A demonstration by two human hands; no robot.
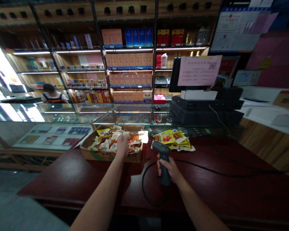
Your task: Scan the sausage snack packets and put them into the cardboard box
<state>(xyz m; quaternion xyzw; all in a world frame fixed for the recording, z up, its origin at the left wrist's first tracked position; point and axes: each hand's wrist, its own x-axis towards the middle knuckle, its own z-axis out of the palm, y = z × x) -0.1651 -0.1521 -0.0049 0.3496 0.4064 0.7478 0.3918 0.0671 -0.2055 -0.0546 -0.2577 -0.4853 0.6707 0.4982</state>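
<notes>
Above the open carton (93, 154) at left, the left hand (122, 146) pinches an orange-brown packet (135, 136) near its left end. The packet's long axis runs left to right, its right end brightly lit. It sits to the far left of the barcode scanner (162, 148), whose handle the right hand (172, 168) wraps with curled fingers; the left hand is nearer the packet. Yellow packets (168, 137) lie just beyond the scanner's head.
</notes>
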